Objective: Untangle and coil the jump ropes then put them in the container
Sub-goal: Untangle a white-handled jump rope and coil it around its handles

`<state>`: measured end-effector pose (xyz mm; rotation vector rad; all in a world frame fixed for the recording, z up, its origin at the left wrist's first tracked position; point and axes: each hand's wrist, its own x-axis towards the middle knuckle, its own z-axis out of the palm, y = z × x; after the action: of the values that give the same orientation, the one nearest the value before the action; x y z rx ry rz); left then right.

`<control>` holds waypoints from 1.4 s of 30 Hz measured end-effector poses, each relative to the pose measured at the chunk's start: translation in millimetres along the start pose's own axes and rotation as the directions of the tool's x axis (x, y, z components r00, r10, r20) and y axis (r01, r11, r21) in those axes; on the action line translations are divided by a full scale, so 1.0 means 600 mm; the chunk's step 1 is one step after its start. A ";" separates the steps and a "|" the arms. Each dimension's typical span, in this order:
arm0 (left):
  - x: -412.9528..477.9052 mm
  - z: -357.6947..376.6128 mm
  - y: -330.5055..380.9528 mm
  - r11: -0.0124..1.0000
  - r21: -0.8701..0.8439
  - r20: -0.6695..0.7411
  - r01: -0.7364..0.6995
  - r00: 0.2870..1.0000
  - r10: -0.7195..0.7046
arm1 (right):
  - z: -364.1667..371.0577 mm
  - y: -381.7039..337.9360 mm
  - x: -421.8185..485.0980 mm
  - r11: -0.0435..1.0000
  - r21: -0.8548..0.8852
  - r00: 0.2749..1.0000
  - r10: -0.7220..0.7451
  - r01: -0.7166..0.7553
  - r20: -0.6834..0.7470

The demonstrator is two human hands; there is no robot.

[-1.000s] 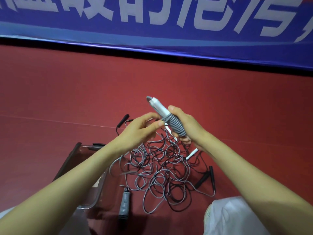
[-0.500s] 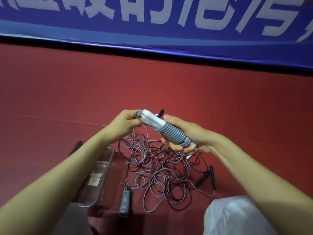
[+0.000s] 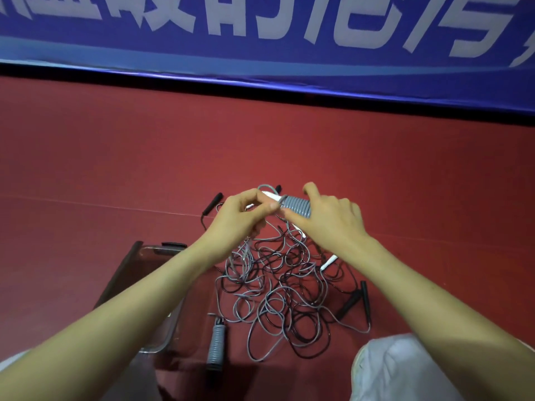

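Head view: the right hand is curled round a grey ribbed jump-rope handle, held up off the red floor. The left hand pinches the thin grey cord at its tip. The tangled pile of grey and black ropes lies underneath, just right of the clear plastic container.
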<state>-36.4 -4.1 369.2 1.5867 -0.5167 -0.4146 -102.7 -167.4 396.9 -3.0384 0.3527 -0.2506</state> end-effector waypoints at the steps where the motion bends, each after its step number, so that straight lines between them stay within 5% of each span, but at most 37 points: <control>1: 0.000 0.003 0.002 0.996 -0.072 -0.009 0.045 0.999 -0.046 | -0.001 0.002 0.001 1.000 -0.011 0.999 -0.015 0.014 -0.044; 4: 0.005 0.000 0.011 0.890 -0.297 0.113 0.346 0.938 -0.327 | 0.001 0.007 -0.002 0.997 -0.049 0.992 -0.064 0.059 -0.113; 8: 0.003 -0.012 0.024 0.830 -0.238 0.263 0.504 0.856 -0.445 | -0.001 0.007 -0.003 0.996 -0.002 0.985 -0.086 0.087 -0.148; 10: 0.000 -0.011 0.029 0.918 -0.110 0.158 0.382 0.918 -0.363 | -0.002 0.007 -0.004 0.996 0.012 0.982 -0.083 0.087 -0.169; 11: -0.001 -0.010 0.027 0.965 0.088 0.060 0.248 0.965 -0.254 | -0.001 0.005 -0.004 0.996 0.017 0.982 -0.079 0.083 -0.173; 13: -0.005 -0.001 0.017 0.847 0.531 -0.070 -0.033 0.994 0.083 | 0.000 0.000 -0.002 0.997 0.038 0.984 -0.060 0.067 -0.166; 15: -0.008 0.011 0.006 0.754 0.641 -0.106 -0.145 0.956 0.273 | 0.000 -0.004 0.002 0.998 0.050 0.987 -0.037 0.045 -0.158; 18: -0.008 0.022 0.005 0.865 0.491 -0.160 -0.100 0.966 0.202 | -0.002 0.000 0.009 0.998 0.068 0.984 0.008 0.005 -0.180; 20: -0.008 0.026 0.014 0.989 0.143 -0.120 0.045 0.992 -0.028 | -0.002 0.003 0.012 0.996 0.090 0.983 0.033 -0.016 -0.183; 22: -0.006 0.024 0.017 0.939 -0.251 0.026 0.236 0.971 -0.237 | -0.001 0.002 0.011 0.993 0.118 0.983 0.044 -0.023 -0.177; 25: -0.005 0.013 0.017 0.780 -0.480 0.190 0.401 0.916 -0.354 | -0.003 0.001 0.008 0.984 0.181 0.984 0.041 -0.009 -0.175; 30: -0.007 -0.002 0.015 0.818 -0.350 0.234 0.457 0.888 -0.396 | -0.004 -0.002 0.005 0.946 0.323 0.991 0.013 0.032 -0.136; 38: -0.008 -0.011 0.014 0.942 -0.311 0.171 0.129 0.982 -0.078 | 0.015 0.006 0.011 0.634 0.772 0.993 -0.050 -0.054 0.111; 42: -0.014 -0.003 -0.002 0.970 -0.221 0.118 0.104 0.990 -0.080 | 0.018 0.003 0.010 0.717 0.681 0.958 -0.069 -0.146 0.278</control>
<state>-42.5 2.0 367.9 1.3765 -0.4615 -0.6114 -95.5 -170.2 387.0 -2.2566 0.2254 0.0615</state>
